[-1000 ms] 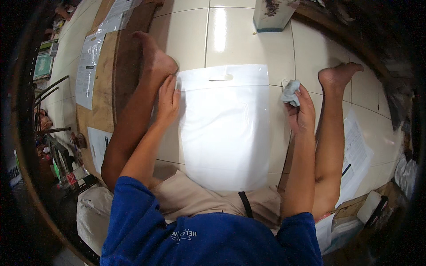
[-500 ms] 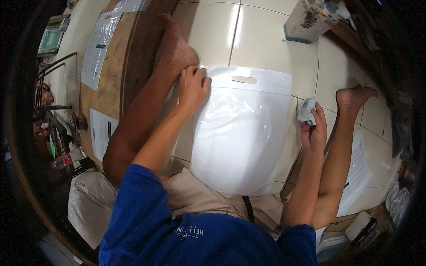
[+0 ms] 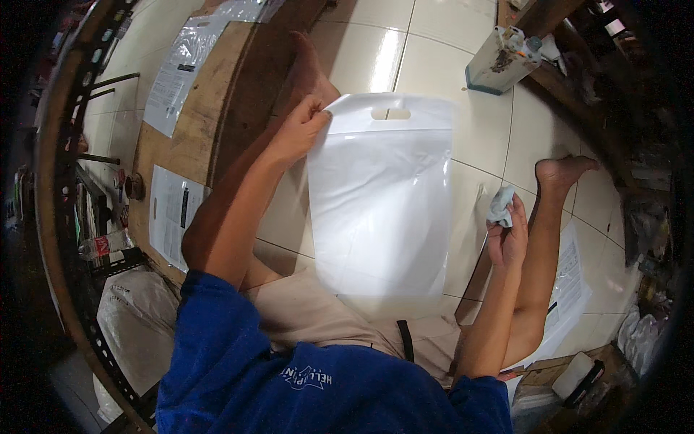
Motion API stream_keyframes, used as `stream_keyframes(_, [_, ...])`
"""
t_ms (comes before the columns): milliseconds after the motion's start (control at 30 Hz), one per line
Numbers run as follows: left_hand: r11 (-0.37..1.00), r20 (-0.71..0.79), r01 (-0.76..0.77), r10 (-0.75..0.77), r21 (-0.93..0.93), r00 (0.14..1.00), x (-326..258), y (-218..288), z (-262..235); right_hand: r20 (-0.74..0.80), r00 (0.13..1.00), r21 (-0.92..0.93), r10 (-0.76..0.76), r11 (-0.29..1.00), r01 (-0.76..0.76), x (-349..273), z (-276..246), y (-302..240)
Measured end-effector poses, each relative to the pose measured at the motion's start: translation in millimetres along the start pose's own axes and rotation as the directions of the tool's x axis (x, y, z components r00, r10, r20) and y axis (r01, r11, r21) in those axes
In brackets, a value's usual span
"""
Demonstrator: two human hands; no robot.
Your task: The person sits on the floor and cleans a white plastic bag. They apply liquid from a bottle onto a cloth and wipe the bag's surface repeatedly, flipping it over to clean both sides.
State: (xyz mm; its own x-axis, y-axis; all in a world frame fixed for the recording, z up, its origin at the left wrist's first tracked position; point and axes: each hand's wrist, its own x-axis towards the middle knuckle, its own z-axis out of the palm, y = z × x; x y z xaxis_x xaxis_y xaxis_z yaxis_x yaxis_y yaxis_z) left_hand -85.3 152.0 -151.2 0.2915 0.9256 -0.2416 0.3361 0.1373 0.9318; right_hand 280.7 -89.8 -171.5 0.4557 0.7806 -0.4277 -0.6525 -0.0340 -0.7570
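Left of you, the wooden bench [image 3: 189,145] bears printed bags: the first bag [image 3: 249,9] at its far end, a second bag [image 3: 182,83] along its left edge, a third bag [image 3: 172,217] nearer you. The tiled floor [image 3: 448,54] holds a stained canister [image 3: 499,64] toward its far right corner and, nearer its right edge, your right foot [image 3: 558,171] and a printed sheet [image 3: 567,289]. How much of the plain white bag [image 3: 379,202] touches it is unclear.

Moderate indoor light. White glare on floor tiles [image 3: 372,58] beyond left hand [image 3: 298,130]; soft sheen on white bag [image 3: 383,202] to that hand's right. Periphery outward of right hand [image 3: 509,231] dim, fisheye-bent.
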Motion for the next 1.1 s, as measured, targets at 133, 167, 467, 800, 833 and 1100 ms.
stream_keyframes(133, [0.958,-0.046,0.009,-0.023,-0.288,0.999,-23.6,18.5,-33.6,-0.029,1.0,0.01,0.006,1.0,-0.005,-24.1,1.7,5.0])
stream_keyframes(167, [0.94,-0.049,-0.001,-0.017,-0.342,0.999,-32.3,25.3,-39.9,-0.015,1.0,0.03,0.017,0.999,-0.016,-29.0,-1.6,8.1])
stream_keyframes(467, [0.803,-0.09,-0.063,0.012,-0.592,0.996,-93.0,95.0,-54.3,-0.042,0.999,-0.424,0.027,0.904,-0.043,-68.4,-7.0,29.1])
stream_keyframes(800, [0.872,-0.301,-0.397,0.312,-0.286,0.901,-156.1,192.6,-36.9,0.352,0.916,-0.866,0.191,0.438,0.241,-85.7,22.3,81.3])
stream_keyframes(833, [0.834,-0.32,-0.455,0.358,-0.311,0.877,-156.3,193.7,-34.0,0.305,0.93,-0.869,0.205,0.459,0.183,-88.2,23.1,77.3])
stream_keyframes(1100, [0.716,-0.414,-0.664,0.55,-0.214,0.726,-188.3,199.8,-54.2,0.173,0.985,-0.859,-0.001,0.489,0.151,-74.7,-8.2,53.2])
